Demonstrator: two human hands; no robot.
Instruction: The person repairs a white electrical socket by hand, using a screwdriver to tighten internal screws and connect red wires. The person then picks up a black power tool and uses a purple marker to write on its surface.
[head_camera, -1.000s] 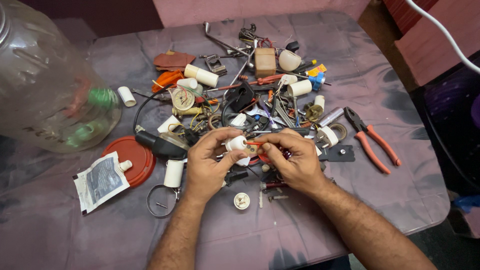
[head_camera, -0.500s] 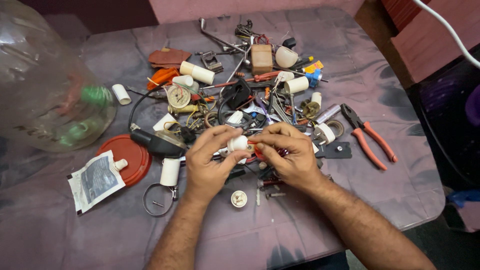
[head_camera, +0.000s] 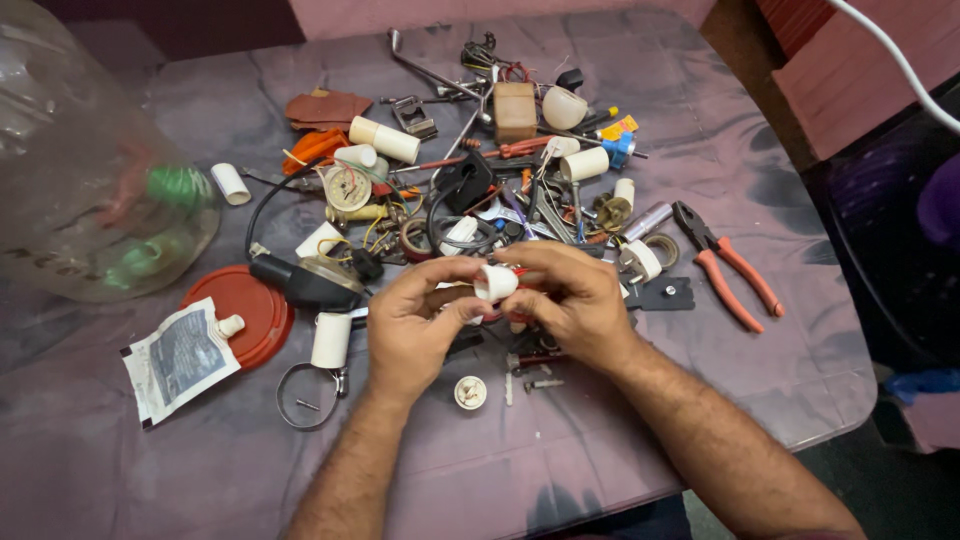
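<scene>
From the head camera we look down on our two hands meeting over the middle of a cluttered table (head_camera: 700, 400) covered with a mauve cloth. Our left hand (head_camera: 415, 325) and our right hand (head_camera: 570, 300) both close around a small white plastic fitting (head_camera: 495, 282), held just above the heap of parts; the left fingers (head_camera: 450, 268) curl over it from one side with the thumb pressing from below, and the right fingers (head_camera: 545, 255) are pinched on its other end, where something red shows between them, too hidden for us to name. Directly beneath the hands lies a small round white cap (head_camera: 470, 392) on the cloth, with a couple of loose screws (head_camera: 540, 383) just beside it. To the left of our left hand stands a short white tube (head_camera: 331, 340), touching a wire ring (head_camera: 305, 397), and beyond that a red round lid (head_camera: 245, 310) with a crumpled grey-and-white sachet (head_camera: 180, 360) overlapping its edge. A large clear plastic jar (head_camera: 90, 170) lies on its side at the far left. To the right, well apart from the hands, rest pliers with orange-red handles (head_camera: 730, 265). Behind the hands the pile spreads out: a small dial gauge (head_camera: 347, 187), a tan boxy block (head_camera: 515, 108) and a black cable (head_camera: 270, 205).
</scene>
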